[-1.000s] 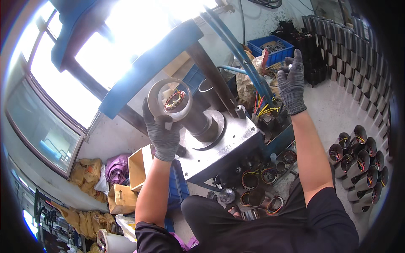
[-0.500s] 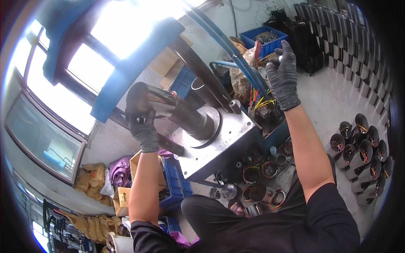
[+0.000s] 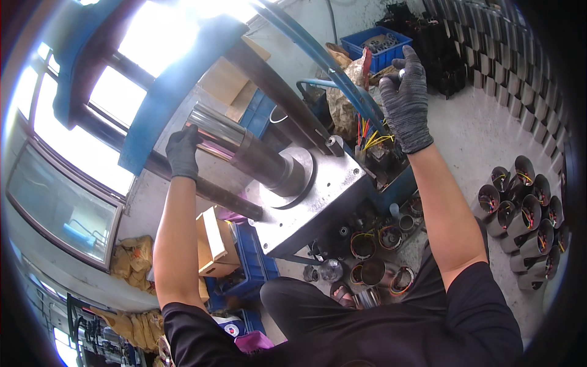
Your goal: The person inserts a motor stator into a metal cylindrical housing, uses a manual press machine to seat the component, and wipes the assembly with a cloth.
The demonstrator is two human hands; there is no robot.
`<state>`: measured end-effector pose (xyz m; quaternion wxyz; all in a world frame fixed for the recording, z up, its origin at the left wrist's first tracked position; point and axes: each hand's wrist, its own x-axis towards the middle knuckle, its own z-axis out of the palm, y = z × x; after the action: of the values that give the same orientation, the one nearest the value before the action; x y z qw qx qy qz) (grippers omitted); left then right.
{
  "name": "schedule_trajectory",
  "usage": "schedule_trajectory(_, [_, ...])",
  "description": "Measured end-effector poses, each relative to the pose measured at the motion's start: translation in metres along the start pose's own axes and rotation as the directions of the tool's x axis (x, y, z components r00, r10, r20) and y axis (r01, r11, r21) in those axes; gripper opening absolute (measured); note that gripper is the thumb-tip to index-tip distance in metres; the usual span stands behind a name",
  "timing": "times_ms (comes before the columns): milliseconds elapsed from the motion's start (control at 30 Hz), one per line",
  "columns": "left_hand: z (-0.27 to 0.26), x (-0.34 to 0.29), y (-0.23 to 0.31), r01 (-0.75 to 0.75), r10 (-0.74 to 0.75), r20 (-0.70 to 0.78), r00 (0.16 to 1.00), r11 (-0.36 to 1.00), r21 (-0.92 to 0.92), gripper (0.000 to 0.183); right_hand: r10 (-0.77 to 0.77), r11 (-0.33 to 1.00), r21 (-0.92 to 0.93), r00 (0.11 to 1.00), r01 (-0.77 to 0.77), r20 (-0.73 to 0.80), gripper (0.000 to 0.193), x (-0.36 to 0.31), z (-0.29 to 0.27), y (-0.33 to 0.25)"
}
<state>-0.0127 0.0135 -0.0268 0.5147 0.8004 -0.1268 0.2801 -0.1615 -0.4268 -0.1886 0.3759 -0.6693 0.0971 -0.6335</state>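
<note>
My left hand [image 3: 183, 154], in a dark grey glove, is beside the upper end of a shiny ribbed metal post [image 3: 215, 127]. Its fingertips meet the post's edge, but their grip is unclear. A dark metal sleeve [image 3: 255, 156] surrounds the lower part of the post, which leans in view above a round base on the press's steel plate [image 3: 278, 229]. Off to the right, my gloved right hand [image 3: 408, 104] is raised by the blue bars, its fingers curled round a small shiny thing I cannot make out.
The blue press frame [image 3: 183, 85] and its dark columns surround the post. Several grey tubes with coloured wires [image 3: 529, 217] stand on the right floor. Wired rings [image 3: 363, 246] lie below the plate. Blue crates [image 3: 382, 48] stand behind and at left, near a cardboard box [image 3: 215, 244].
My left hand has moved left and slightly up. The dark rounded end seen at the post's top has gone from there, and the ribbed post now shows. My right hand is nearly still.
</note>
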Motion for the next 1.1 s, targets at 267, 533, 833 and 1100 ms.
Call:
schedule_trajectory(267, [-0.001,0.025,0.001,-0.005,-0.01,0.082,0.997,0.984,0.179,0.033,0.021,1.0,0.002,1.0,-0.021,-0.017,0.041,0.012,-0.013,-0.002])
schedule_trajectory(533, [0.0,0.023,-0.008,-0.139,0.131,0.047,0.99,0.955,0.261,0.032,0.152,0.961,0.195,0.963,-0.197,0.222,0.019,0.031,-0.045,-0.005])
schedule_trajectory(833, [0.05,-0.065,-0.075,-0.188,0.119,-0.192,0.974,0.898,-0.398,0.083,0.09,0.96,0.189,0.863,-0.209,0.497,0.022,0.034,-0.062,0.008])
schedule_trajectory(1100, [0.087,-0.223,-0.19,0.137,-0.142,-0.106,0.984,0.989,-0.056,0.069,-0.166,0.936,-0.141,0.755,0.324,0.634,0.054,0.035,-0.085,-0.035])
